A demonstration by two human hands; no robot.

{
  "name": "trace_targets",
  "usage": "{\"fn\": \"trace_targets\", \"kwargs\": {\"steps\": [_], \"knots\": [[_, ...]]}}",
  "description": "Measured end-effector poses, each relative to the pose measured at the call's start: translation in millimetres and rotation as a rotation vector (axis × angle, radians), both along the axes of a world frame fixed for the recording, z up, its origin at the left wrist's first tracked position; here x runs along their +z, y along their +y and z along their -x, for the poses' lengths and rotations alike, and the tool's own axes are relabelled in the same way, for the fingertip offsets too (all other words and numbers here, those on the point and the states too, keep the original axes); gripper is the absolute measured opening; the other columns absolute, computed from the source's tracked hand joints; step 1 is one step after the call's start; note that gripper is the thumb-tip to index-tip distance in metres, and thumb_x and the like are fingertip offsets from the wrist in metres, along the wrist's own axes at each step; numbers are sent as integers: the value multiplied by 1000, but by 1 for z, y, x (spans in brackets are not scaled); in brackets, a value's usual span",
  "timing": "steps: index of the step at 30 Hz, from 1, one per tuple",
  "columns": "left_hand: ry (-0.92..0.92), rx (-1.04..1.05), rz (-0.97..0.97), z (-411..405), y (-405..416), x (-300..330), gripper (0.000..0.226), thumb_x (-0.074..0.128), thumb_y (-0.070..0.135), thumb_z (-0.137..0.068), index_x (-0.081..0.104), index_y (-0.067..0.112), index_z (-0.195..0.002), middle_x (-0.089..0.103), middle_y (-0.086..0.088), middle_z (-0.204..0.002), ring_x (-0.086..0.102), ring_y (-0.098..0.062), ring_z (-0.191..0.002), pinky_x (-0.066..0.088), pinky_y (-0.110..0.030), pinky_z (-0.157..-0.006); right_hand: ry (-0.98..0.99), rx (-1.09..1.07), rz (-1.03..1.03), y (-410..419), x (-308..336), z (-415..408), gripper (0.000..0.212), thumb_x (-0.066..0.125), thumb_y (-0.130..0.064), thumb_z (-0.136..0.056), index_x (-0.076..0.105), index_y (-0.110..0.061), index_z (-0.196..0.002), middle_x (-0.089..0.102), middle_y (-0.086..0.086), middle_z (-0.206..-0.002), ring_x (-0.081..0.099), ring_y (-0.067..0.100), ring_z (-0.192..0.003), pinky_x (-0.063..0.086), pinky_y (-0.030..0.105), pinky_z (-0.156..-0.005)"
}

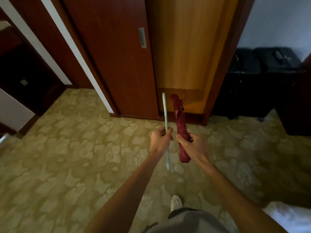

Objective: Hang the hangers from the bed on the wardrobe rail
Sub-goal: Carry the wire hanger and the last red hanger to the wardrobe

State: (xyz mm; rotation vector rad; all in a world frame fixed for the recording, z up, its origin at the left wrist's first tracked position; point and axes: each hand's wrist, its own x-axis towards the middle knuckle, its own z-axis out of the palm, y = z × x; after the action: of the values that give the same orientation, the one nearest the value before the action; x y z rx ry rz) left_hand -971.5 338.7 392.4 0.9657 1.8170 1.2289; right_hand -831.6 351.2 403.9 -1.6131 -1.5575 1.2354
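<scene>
Hands out in front, both gripping hangers seen edge-on. L hand (161,140) has fingers curled round a thin pale-green hanger (165,115), which runs up past the fist & down below it. R hand (191,145) is wrapped round a padded dark-red hanger (179,118) w/ a small bow. The two hangers sit side by side, near but apart. Ahead: wardrobe (183,52), its sliding door (117,56) pushed left, light wood interior showing. Patterned carpet (67,157) underfoot; white bed corner (291,216) at lower right.

Both forearms bare, no sleeves visible. Grey trousers (190,221), dark waistband. One light-coloured shoe (176,202) visible below.
</scene>
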Motion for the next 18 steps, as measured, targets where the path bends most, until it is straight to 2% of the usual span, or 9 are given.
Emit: {"fn": "trace_targets", "kwargs": {"steps": [3, 5, 7, 8, 10, 11, 12, 16, 18], "knots": [[-4, 9, -10, 34, 53, 9, 18, 65, 22, -98, 72, 11, -86, 72, -4, -69, 68, -7, -60, 56, -22, -59, -20, 22, -19, 54, 13, 33, 28, 72, -52, -84, 69, -25, -77, 70, -5, -69, 69, 15, -64, 57, 34, -62], [-10, 3, -21, 56, 86, 14, 20, 64, 22, -98, 73, 6, -90, 71, -8, -69, 65, -5, -58, 51, -17, -55, -21, 32, -17, 89, 18, 56, 28, 72, -53, -84, 68, -25, -77, 70, -5, -70, 68, 15, -65, 56, 33, -61], [-7, -1, -26, 78, 118, 18, 22, 63, 22, -99, 72, 4, -90, 69, -5, -65, 62, -2, -53, 47, -16, -51, -22, 35, -22, 122, 22, 77, 29, 71, -53, -84, 68, -25, -77, 70, -4, -70, 68, 15, -64, 56, 33, -61], [-8, -3, -31, 90, 136, 18, 23, 63, 23, -98, 72, 4, -88, 69, -6, -65, 63, -4, -53, 48, -20, -50, -25, 37, -31, 139, 22, 88, 28, 71, -52, -85, 68, -25, -77, 69, -5, -69, 68, 14, -63, 55, 33, -60], [-1, -17, -51, 116, 179, 15, 26, 63, 26, -97, 71, 3, -86, 70, -13, -68, 65, -21, -57, 54, -37, -54, -40, 28, -49, 180, 21, 113, 28, 71, -51, -86, 68, -24, -77, 68, -5, -68, 67, 14, -62, 54, 32, -59], [7, -24, -60, 127, 198, 14, 29, 63, 27, -97, 70, 1, -86, 70, -16, -70, 66, -28, -60, 54, -42, -58, -45, 17, -52, 198, 22, 124, 29, 71, -50, -86, 69, -23, -77, 69, -4, -69, 67, 16, -64, 54, 34, -60], [7, -31, -68, 141, 223, 14, 30, 63, 27, -97, 69, 1, -86, 70, -17, -69, 65, -30, -59, 55, -44, -59, -43, 6, -52, 221, 22, 137, 29, 71, -50, -86, 69, -22, -77, 69, -3, -70, 68, 17, -65, 55, 36, -61], [-19, -70, -100, 188, 319, 22, 32, 63, 30, -98, 69, 0, -88, 65, -16, -65, 57, -18, -55, 49, -44, -52, -47, -26, -48, 307, 28, 185, 29, 71, -49, -87, 66, -23, -78, 68, -3, -72, 67, 16, -67, 51, 30, -58], [-29, -119, -89, 212, 369, 31, 29, 63, 27, -100, 69, 2, -85, 60, 3, -55, 52, -8, -48, 42, -29, -47, -45, -51, -51, 351, 39, 208, 29, 70, -48, -89, 66, -21, -80, 66, -4, -71, 65, 11, -61, 46, 22, -52]]}}
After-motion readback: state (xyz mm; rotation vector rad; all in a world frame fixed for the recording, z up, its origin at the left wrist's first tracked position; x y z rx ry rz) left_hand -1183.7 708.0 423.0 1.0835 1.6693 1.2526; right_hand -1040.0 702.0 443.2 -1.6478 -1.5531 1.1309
